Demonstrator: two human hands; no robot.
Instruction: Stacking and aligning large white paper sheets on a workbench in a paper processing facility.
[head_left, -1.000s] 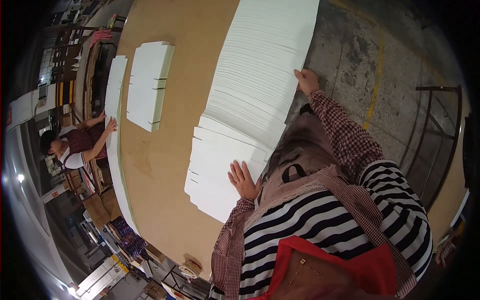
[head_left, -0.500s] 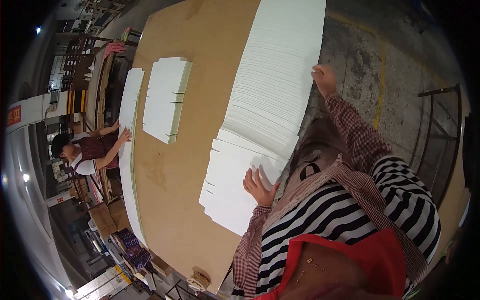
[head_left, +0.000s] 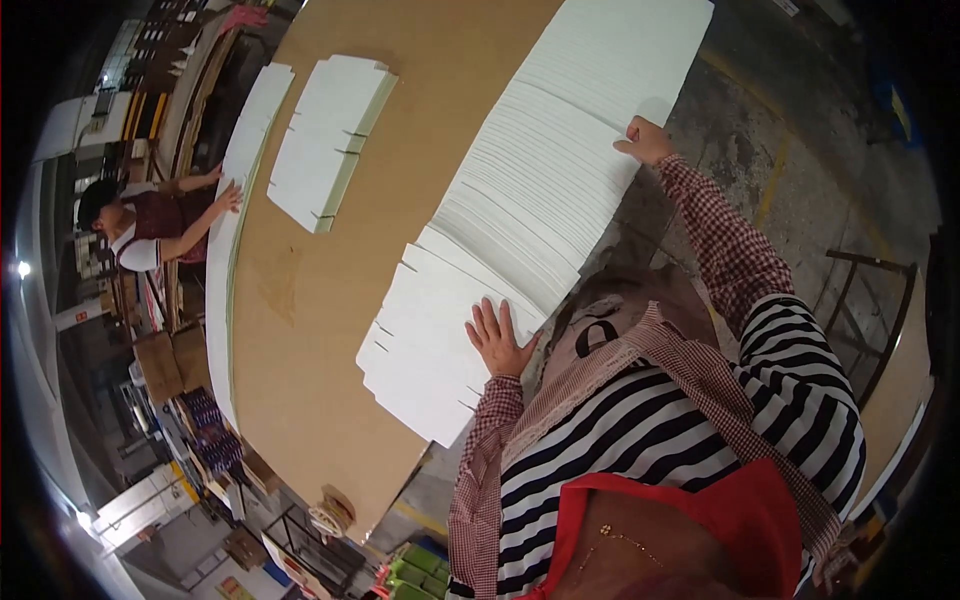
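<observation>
The fanned row of white flat cardboard blanks (head_left: pixel 540 190) lies along the near edge of the brown surface (head_left: pixel 300 300). The left hand (head_left: pixel 497 340) rests flat, fingers spread, on the near end of the row; the right hand (head_left: pixel 647 140) presses against its far side edge, fingers together (as far as shows). Squaring such a fan seems best done with even pressure from both ends, palms low, so no blank buckles or slides off the edge.

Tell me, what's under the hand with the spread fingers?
White cardboard sheets, fanned along the brown table, lie under the left hand. The sheets hide the table beneath them.
</observation>
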